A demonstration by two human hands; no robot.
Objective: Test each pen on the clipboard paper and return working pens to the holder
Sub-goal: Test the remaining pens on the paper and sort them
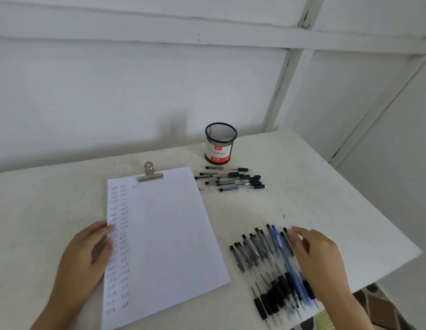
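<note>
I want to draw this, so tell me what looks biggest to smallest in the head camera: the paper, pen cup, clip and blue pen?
1. paper, by far.
2. pen cup and blue pen: unsure. The pen looks longer, the cup wider, and the pen lies nearer the camera.
3. clip, smallest.

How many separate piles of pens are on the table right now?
2: one small pile just in front of the mesh holder, one larger pile by the right hand. More may hide inside the holder.

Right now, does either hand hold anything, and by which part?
Nothing clearly. Left hand lies flat on the paper; right hand, blurred, touches the pens.
</note>
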